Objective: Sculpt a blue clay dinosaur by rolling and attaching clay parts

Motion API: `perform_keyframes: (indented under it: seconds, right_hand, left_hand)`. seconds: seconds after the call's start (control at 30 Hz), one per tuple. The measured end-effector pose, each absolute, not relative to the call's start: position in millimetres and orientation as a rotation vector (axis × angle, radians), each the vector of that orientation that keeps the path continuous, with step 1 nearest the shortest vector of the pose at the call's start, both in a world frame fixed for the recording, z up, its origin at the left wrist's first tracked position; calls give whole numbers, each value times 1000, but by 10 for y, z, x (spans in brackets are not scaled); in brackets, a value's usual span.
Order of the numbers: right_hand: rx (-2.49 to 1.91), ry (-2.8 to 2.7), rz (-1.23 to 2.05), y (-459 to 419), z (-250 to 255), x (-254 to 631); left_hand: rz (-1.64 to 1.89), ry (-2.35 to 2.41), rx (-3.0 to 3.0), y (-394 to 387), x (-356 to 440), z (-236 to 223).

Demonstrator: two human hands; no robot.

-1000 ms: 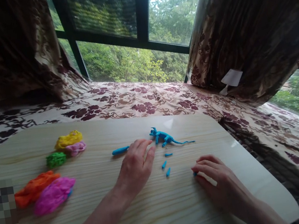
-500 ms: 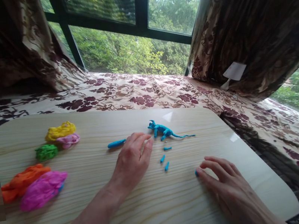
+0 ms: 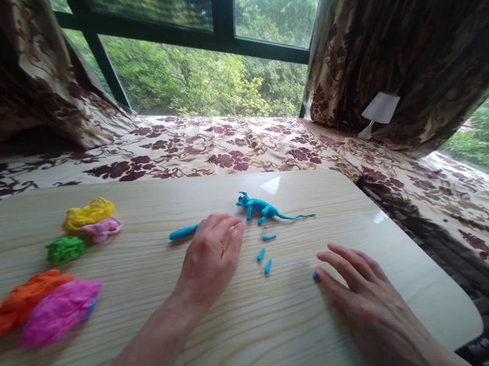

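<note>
A small blue piece (image 3: 315,275) is touched by the thumb of the right hand (image 3: 367,296), whose fingers are spread apart; its long axis cannot be told. Just beyond the left hand (image 3: 209,253), nearer to it, a blue four-legged figure (image 3: 257,205) is seen, its thin tail stretched rightward. Whether anything is gripped by the left cannot be told.

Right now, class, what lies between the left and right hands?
In the head view, three small blue pieces, plus a blue bit at the right hand.

Small lamp (image 3: 381,109) (white) beside floral curtain (image 3: 410,27); window (image 3: 268,9).
</note>
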State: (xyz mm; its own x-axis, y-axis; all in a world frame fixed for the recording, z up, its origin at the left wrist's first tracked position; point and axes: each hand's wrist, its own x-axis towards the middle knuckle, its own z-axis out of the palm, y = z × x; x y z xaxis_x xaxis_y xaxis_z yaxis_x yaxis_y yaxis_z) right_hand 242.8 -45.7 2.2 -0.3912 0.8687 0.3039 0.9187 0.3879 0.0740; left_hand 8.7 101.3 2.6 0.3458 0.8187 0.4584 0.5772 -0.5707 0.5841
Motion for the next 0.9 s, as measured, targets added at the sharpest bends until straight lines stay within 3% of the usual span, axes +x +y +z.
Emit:
perform_keyframes:
  seconds: [0.3,0.9]
  right_hand:
    - [-1527,-2504,-421,-589,-5,2477]
    - [-1672,-2273,-100,-435,211,2456]
  left_hand:
    - [1057,1244,2306,1020,95,30]
    - [1084,1236,2313,1009,91,35]
